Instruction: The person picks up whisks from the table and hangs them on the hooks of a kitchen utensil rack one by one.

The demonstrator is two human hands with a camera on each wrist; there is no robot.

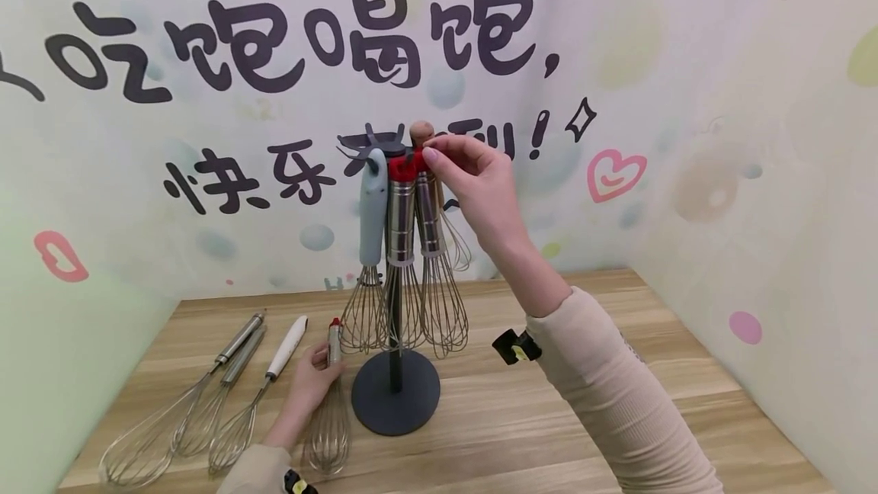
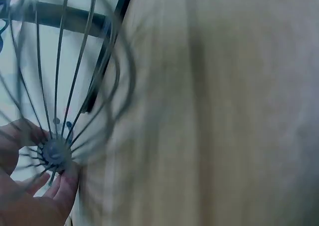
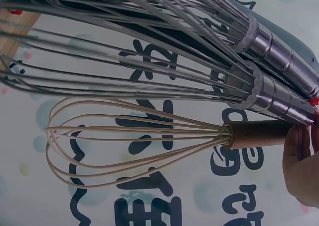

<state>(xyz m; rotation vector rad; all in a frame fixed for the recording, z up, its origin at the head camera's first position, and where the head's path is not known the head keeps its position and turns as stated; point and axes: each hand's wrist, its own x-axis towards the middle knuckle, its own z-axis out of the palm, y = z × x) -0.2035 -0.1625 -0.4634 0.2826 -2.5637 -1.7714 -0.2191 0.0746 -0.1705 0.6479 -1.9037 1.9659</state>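
Note:
My right hand (image 1: 483,185) pinches the red end of a steel-handled whisk (image 1: 430,216) that hangs on a black whisk stand (image 1: 395,406). Beside it hang another red-ended steel whisk (image 1: 401,208) and a whisk with a pale blue handle (image 1: 373,208). Behind those fingers, a wooden-handled whisk (image 3: 256,134) shows in the right wrist view. Low at the left of the stand, my left hand (image 1: 312,386) grips the handle of a red-tipped steel whisk (image 1: 334,345), its wires toward me. Wires partly cover that hand (image 2: 35,196) in the left wrist view.
On the wooden table (image 1: 535,433), left of my left hand, lie a white-handled whisk (image 1: 286,345) and two steel whisks, one of them long (image 1: 236,341). A printed wall (image 1: 439,250) stands close behind the table, with side walls at left and right.

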